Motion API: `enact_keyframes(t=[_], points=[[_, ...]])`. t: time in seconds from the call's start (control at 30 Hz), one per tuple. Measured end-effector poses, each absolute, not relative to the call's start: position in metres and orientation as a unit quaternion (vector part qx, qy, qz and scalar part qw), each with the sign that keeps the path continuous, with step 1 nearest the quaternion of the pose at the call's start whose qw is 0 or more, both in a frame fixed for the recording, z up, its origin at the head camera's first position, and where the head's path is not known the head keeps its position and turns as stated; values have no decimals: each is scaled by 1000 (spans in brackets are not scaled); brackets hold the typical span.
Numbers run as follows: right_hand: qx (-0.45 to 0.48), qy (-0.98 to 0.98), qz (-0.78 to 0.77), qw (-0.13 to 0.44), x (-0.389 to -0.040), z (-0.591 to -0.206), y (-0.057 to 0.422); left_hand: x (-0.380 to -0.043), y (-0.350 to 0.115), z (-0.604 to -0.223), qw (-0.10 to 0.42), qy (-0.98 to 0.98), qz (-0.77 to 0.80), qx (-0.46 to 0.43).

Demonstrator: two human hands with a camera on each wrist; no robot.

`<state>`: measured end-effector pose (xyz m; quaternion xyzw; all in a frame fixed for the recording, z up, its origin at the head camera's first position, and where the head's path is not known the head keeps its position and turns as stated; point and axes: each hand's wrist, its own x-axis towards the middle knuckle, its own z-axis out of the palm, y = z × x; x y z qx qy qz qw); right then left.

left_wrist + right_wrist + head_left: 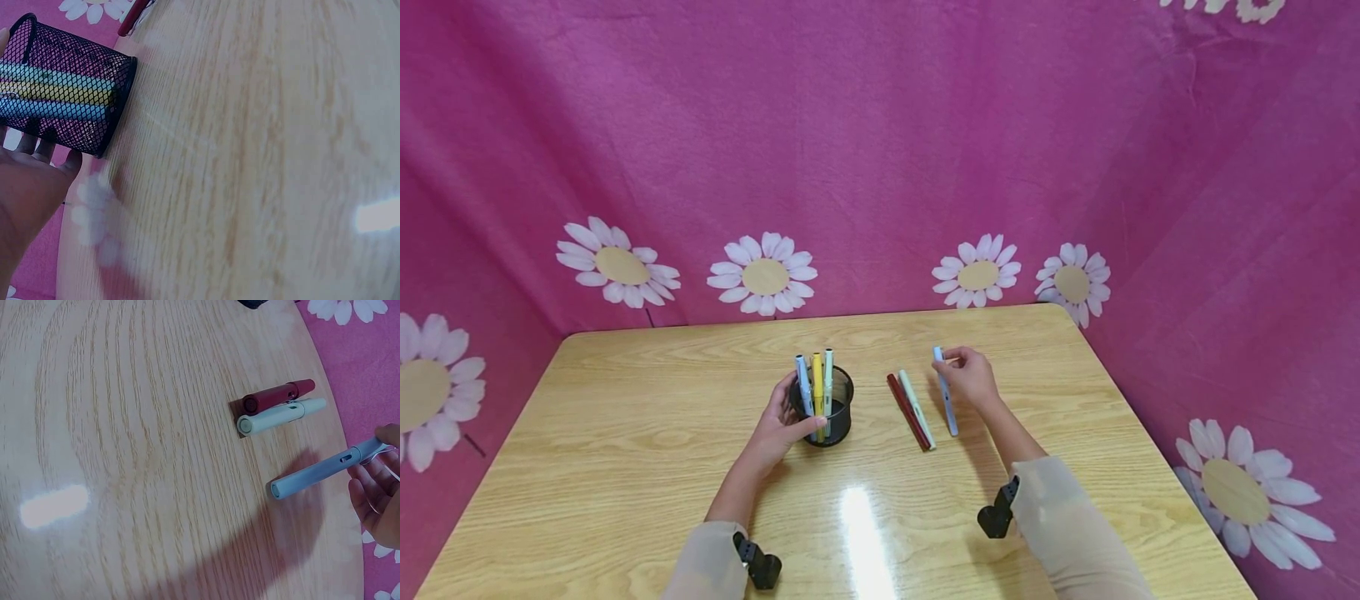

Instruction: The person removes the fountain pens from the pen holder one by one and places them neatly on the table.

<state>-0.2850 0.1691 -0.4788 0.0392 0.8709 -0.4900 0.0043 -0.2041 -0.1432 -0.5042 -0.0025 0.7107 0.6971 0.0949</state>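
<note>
On your far left hangs a pink cloth with big white flowers, and it goes along the back and round to your far right. Next comes the wooden desk. Your left sleeve is pale, with a little black camera at its cuff. Your left hand has its grip curled round a black mesh cup, with the thumb on the near side. I cannot tell if the cup's bottom touches the desk. Three pens stand in it, tops poking over the rim: a blue pen, a yellow pen and a green pen.

Right of the cup, a dark red pen lies on the desk, with a mint pen right beside it. Near them, your right hand has its grip pinching a light blue pen close to the far end. The near end points back toward you, low by the desk; I cannot tell if it touches. Then come another black camera and your pale right sleeve.
</note>
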Motion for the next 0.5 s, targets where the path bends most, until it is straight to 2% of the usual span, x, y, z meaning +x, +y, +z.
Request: enact_keyframes(t=[0.5], points=[[64, 868, -492, 4, -288, -493, 158, -206, -144, -507, 94, 712, 696, -5]])
